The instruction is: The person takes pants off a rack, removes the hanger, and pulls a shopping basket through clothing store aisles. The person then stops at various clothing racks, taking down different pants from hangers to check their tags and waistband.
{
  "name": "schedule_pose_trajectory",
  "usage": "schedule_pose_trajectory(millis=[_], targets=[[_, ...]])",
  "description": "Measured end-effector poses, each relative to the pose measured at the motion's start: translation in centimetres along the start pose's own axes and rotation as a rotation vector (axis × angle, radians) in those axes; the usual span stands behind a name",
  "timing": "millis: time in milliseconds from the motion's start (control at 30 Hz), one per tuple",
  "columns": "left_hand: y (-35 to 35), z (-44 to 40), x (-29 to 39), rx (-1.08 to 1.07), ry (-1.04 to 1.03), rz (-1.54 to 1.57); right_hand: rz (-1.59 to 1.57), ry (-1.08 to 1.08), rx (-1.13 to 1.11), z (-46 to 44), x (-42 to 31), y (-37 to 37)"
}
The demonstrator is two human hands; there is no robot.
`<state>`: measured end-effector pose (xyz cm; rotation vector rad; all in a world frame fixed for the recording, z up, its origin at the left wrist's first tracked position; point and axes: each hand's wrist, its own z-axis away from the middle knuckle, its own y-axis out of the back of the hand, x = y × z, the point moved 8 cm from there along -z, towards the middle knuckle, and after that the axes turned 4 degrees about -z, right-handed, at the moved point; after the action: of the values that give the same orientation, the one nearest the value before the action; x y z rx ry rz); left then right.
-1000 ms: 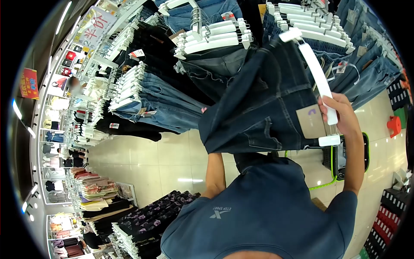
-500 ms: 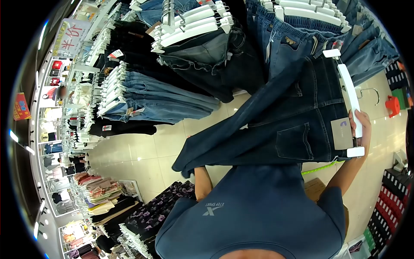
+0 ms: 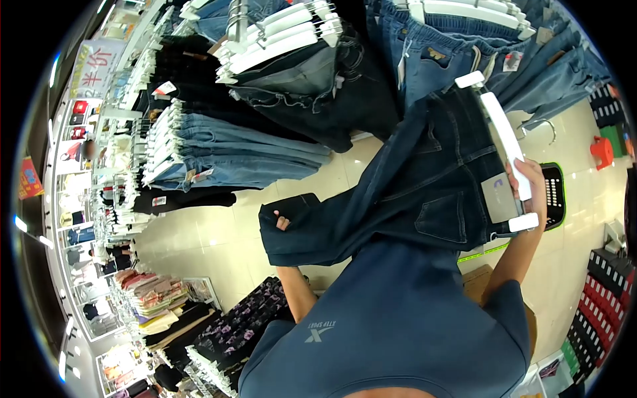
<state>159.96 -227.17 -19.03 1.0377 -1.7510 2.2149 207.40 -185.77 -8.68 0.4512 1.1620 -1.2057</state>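
Observation:
Dark blue jeans [image 3: 391,199] stretch sideways in front of my chest, waistband to the right and legs folded over to the left. They hang from a white clip hanger [image 3: 505,136] with a metal hook, and a grey-beige label [image 3: 497,197] sits at the waistband. My right hand [image 3: 531,178] is closed around the hanger near its lower clip. At the other end, my left hand [image 3: 283,223] grips the lower part of the legs. Only its fingertips show over the cloth; the rest is hidden behind the denim.
Racks hold light blue jeans [image 3: 245,156], black trousers [image 3: 298,93] and elastic-waist jeans [image 3: 438,53]. On the right are a black basket [image 3: 555,196] with a green rim, a red stool [image 3: 601,152] and stacked shoe boxes [image 3: 597,298]. Floral garments [image 3: 245,315] hang at lower left.
The jeans and hanger have shifted left with my right hand. My left hand has risen, and its fingertips now show over the legs. The black basket has come into view behind my right hand.

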Motion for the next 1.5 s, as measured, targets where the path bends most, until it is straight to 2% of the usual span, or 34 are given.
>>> schedule_pose_trajectory(millis=[67,133,167,233,300,367,633,767,800,833,867,933,1000,1033,1067,1133,1233,1333,1500], targets=[[-1.3,0.0,0.5,0.408,0.082,-0.647,-0.017,-0.03,-0.005,0.0,0.5,-0.6],[-0.9,0.4,-0.5,-0.011,-0.045,-1.529,-0.004,-0.031,-0.041,-0.2,1.2,-1.0],[8.1,2.9,-2.0,0.094,0.32,-1.129,0.006,-0.053,-0.054,-0.3,1.8,-1.0],[12.4,6.5,-3.8,0.318,0.603,-1.268,0.015,-0.069,-0.058,-0.5,2.7,-1.2],[13.6,8.8,-3.9,0.447,0.708,-1.325,0.021,-0.092,-0.054,-0.8,4.1,-1.5],[13.7,9.4,-3.2,0.513,0.678,-1.329,0.012,-0.122,-0.078,-0.9,5.2,-2.1],[11.2,9.4,2.2,0.655,0.339,-1.259,0.066,-0.129,-0.129,-2.7,6.7,-4.6],[8.0,8.2,2.4,0.637,0.308,-1.259,0.055,-0.127,-0.22,-3.6,7.7,-7.1],[6.5,7.2,2.0,0.614,0.33,-1.267,0.043,-0.123,-0.24,-3.6,7.9,-8.0],[1.8,6.0,1.3,0.628,0.404,-1.353,0.05,-0.129,-0.259,-3.7,8.1,-8.9],[-1.2,4.7,0.0,0.588,0.422,-1.272,0.058,-0.142,-0.275,-3.8,8.6,-9.5],[-6.5,2.0,-2.8,0.385,0.43,-1.224,0.056,-0.162,-0.291,-3.6,8.8,-10.7],[-9.9,0.3,-4.7,0.254,0.277,-0.808,0.06,-0.169,-0.323,-3.5,9.0,-11.9],[-12.5,-1.0,-5.0,0.312,0.267,-0.756,0.055,-0.177,-0.331,-3.3,9.0,-12.4],[-14.3,-2.2,-5.5,0.266,0.283,-0.721,0.049,-0.183,-0.337,-3.2,8.9,-13.0],[-14.8,-3.7,-6.0,0.307,0.261,-0.748,0.05,-0.17,-0.366,-3.1,8.8,-13.8],[-15.4,-5.5,-6.5,0.359,0.292,-0.963,0.02,-0.155,-0.389,-2.8,8.4,-15.1],[-17.7,-7.0,-7.0,0.361,0.15,-1.091,-0.027,-0.143,-0.42,-2.2,7.7,-16.7],[-21.0,-7.5,-9.1,0.168,0.185,-1.147,-0.112,-0.13,-0.435,-1.5,7.9,-18.4]])
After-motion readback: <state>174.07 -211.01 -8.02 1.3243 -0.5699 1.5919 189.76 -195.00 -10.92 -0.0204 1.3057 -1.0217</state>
